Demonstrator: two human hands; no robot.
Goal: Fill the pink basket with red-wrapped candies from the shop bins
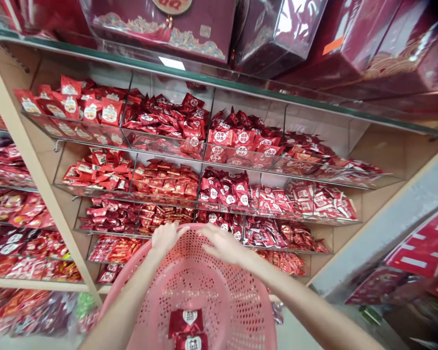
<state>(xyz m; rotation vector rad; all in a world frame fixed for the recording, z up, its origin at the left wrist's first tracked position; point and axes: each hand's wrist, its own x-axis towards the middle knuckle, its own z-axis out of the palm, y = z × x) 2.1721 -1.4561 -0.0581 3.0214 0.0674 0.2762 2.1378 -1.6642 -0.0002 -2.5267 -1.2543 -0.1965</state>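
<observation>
A large pink perforated plastic basket is in front of me, tilted so its inside faces me. Two dark red packets with white heart-shaped labels lie at its bottom. My left hand is closed over the far rim, thumb stretched along it. Just right of it, my right hand reaches over the basket near the same rim, a little blurred. Its fingers are apart and nothing shows in them. Beyond both hands, shelves hold many small red packets in clear-fronted compartments.
Above runs a glass shelf edge carrying large dark red gift boxes. A wooden upright divides these shelves from others with packets at left. Bagged goods lie low at left. Red patterned items stand at right.
</observation>
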